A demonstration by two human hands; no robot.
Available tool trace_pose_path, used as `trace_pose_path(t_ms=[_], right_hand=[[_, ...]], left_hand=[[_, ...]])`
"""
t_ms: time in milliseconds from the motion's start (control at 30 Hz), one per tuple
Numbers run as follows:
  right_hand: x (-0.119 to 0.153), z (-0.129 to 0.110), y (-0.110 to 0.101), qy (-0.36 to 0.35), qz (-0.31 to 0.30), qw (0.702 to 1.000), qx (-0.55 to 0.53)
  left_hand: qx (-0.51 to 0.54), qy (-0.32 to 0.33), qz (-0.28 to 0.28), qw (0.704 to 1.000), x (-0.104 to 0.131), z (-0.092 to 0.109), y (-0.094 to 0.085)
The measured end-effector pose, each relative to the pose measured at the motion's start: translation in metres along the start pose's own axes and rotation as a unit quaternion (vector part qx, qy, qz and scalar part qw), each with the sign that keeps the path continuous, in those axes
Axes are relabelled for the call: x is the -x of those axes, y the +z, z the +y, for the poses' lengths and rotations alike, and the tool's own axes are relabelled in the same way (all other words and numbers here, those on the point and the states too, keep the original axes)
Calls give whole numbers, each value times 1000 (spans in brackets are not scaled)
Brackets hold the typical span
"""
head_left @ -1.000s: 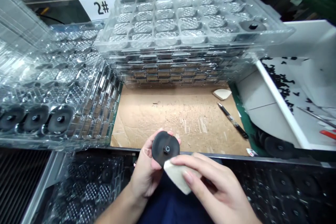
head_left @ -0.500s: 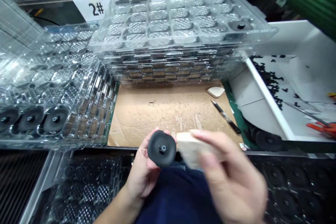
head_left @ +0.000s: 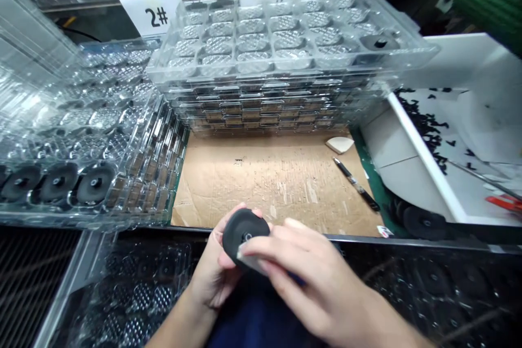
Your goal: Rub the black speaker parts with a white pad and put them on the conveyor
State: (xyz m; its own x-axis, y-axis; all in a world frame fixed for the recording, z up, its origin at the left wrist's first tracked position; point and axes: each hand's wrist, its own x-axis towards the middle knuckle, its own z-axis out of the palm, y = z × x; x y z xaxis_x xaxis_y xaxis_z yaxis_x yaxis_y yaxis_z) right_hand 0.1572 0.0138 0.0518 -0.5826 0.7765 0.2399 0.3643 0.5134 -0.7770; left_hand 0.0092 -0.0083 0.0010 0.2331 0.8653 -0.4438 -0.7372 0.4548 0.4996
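My left hand (head_left: 216, 266) grips a round black disc (head_left: 236, 231) by its edge, with the small raised hub in its middle facing up. My right hand (head_left: 314, 277) pinches a cream-coloured wedge-shaped pad (head_left: 253, 263), which looks like a sponge. The pad's tip lies against the disc's face, just below the hub. My right fingers cover much of the pad and the disc's lower right side. Another such cream wedge (head_left: 340, 144) lies on the cardboard sheet (head_left: 244, 185), near a black pen (head_left: 355, 184).
Stacked clear plastic trays (head_left: 253, 60) stand behind the cardboard. More clear trays (head_left: 98, 141) rise on the left, with black discs (head_left: 96, 182) in the front pockets. On the right, a white box (head_left: 424, 157) holds small black parts (head_left: 426, 128) and a red-handled tool (head_left: 503, 202).
My right hand has moved left and brought the cream wedge onto the disc's face. The disc, still in my left hand, has shifted slightly left and tilted.
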Motion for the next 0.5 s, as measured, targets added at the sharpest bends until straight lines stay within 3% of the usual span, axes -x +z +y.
trace_pose_path(t_ms=[67, 133, 233, 300, 333, 500], right_hand=[[5, 1, -8, 56, -2, 998, 42], [3, 2, -10, 72, 38, 990, 113], [-13, 5, -8, -42, 68, 984, 158], [-24, 13, -7, -107, 49, 987, 111], [-27, 19, -7, -104, 46, 990, 84], [-13, 63, 5, 121, 124, 985, -2]], left_hand=[[-4, -7, 11, 1000, 0, 1, -1], [-9, -4, 24, 1000, 0, 1, -1], [-2, -23, 16, 1000, 3, 0, -6], [-2, -41, 5, 999, 4, 2, -11], [-4, -45, -2, 999, 4, 3, -14], [52, -50, -28, 997, -4, 12, -21]])
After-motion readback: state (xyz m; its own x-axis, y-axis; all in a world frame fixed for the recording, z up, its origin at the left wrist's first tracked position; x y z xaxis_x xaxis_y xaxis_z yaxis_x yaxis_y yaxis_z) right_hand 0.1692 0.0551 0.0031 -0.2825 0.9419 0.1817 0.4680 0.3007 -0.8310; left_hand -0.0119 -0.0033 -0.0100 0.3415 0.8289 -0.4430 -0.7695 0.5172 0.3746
